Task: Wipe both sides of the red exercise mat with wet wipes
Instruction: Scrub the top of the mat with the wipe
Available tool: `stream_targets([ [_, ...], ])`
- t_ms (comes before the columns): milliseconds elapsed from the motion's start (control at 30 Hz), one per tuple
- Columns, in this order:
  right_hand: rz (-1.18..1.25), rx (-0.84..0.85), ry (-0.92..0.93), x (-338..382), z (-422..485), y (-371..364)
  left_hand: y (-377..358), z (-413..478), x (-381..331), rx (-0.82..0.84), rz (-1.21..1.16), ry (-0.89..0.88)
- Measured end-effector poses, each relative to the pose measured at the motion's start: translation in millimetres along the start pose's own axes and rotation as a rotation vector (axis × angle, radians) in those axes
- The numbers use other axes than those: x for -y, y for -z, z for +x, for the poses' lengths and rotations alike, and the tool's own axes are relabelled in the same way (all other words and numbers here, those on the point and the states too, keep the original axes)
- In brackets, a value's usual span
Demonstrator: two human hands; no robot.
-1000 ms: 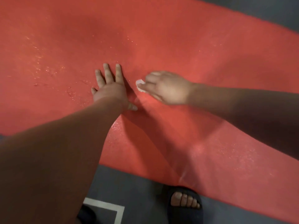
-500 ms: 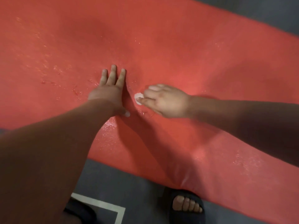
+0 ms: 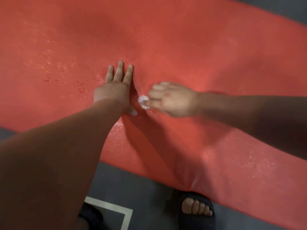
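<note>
The red exercise mat lies spread flat on the floor and fills most of the view; its surface glistens with wet streaks on the left. My left hand presses flat on the mat with straight fingers. Just to its right, my right hand pinches a small bunched white wet wipe against the mat, the wipe lying between the two hands.
Grey floor shows below the mat's near edge, with a pale painted line at the bottom. My foot in a black slide sandal stands at the mat's edge, which bulges up there. More grey floor at the top right.
My right hand with the wipe has slid nearer and slightly left along the mat, closing toward the left thumb. My left hand stays planted flat.
</note>
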State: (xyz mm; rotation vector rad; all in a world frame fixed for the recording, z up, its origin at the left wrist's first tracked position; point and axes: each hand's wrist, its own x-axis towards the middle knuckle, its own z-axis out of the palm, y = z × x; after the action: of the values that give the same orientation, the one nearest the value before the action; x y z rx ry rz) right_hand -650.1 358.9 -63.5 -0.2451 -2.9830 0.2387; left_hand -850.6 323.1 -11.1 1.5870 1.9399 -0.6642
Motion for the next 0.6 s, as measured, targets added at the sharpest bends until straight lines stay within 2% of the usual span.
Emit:
stream_targets([
  [67,-0.080,-0.035,-0.114,-27.8,3.2,2.7,-0.1,-0.4,0.3,0.003,-0.003,0.000],
  [167,-0.080,-0.153,-0.493,-50.9,12.2,7.4,2.3,-0.8,-1.0,0.012,-0.004,0.007],
  [200,-0.059,-0.160,-0.541,-45.2,13.8,5.7,2.7,-1.1,-1.9,0.016,-0.005,0.012],
  [233,-0.024,-0.138,-0.532,-32.2,13.8,2.7,3.2,-1.4,-2.6,0.020,-0.004,0.018],
  [367,0.139,0.033,-0.211,40.8,-10.6,-6.8,4.0,-1.0,-4.8,0.034,0.013,0.031],
  [433,0.185,0.014,-0.091,61.3,-26.7,-6.6,4.6,-1.0,-5.9,0.041,0.013,0.033],
  [500,0.122,0.000,0.007,48.8,-36.6,-2.3,5.1,-1.0,-7.1,0.045,0.014,0.035],
  [567,0.017,-0.016,-0.038,19.1,-39.1,2.5,5.1,-1.1,-7.4,0.047,0.025,0.038],
  [600,-0.018,-0.041,-0.131,3.1,-39.1,6.5,5.0,-1.2,-7.5,0.050,0.028,0.039],
])
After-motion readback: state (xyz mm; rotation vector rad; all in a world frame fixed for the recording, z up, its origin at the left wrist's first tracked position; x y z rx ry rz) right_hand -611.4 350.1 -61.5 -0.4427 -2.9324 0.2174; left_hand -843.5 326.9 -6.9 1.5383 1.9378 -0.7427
